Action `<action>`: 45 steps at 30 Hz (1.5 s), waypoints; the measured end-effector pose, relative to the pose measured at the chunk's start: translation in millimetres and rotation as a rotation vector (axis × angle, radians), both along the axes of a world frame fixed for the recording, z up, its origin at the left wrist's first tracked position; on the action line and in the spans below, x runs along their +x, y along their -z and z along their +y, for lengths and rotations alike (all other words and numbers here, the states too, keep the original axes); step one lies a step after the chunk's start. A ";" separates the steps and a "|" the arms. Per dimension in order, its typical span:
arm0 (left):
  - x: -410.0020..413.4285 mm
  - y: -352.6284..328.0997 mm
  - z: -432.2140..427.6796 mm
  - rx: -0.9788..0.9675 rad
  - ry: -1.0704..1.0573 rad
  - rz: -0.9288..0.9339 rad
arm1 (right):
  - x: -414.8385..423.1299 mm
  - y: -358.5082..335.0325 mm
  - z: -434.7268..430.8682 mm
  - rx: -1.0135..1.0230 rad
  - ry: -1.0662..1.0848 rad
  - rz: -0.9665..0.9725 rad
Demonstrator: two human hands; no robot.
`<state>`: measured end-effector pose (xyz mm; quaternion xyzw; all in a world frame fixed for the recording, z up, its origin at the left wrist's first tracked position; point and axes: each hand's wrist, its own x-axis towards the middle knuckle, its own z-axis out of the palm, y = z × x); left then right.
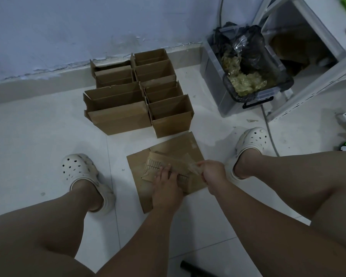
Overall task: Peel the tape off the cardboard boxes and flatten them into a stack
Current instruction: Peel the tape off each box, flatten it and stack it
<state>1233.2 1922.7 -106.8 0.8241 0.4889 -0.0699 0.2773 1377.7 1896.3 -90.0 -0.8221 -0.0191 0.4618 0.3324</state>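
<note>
Currently mid-peel; no stack begun yet. Working on a flattened brown cardboard box (pixel 190 146), flat on the white tiled floor (pixel 38 136) between the feet, just in front of a cluster of open brown cardboard boxes (pixel 118 114) standing upright. Pinning the board with the left hand (pixel 167 185), fingers fairly straight. Pinching the free end of a translucent brownish tape strip (pixel 180 161) in the right hand (pixel 212 170), lifted rightward; far end apparently attached. Torn paper skin and bare fluting along the tape line. Next, probably: pull low and steady, keep pressing, avoid further tearing.

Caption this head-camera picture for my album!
Right hand peels clear tape off flattened brown cardboard box; left hand presses it down.
</note>
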 end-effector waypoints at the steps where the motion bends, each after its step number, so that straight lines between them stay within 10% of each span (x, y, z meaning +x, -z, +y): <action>1: 0.4 2.7 0.3 0.003 -0.017 -0.018 | -5.0 -2.9 -1.2 0.015 0.016 0.007; 8: 7.9 -3.7 1.4 -0.199 -0.250 -0.322 | -23.3 -1.1 -4.7 0.016 -0.073 0.075; 27: 21.4 -13.4 11.3 -0.253 -0.081 -0.101 | -27.4 -0.5 -6.8 0.107 0.061 0.414; 45: 21.2 -12.4 11.7 -0.380 -0.141 -0.287 | -19.9 3.6 1.8 -0.041 0.389 0.517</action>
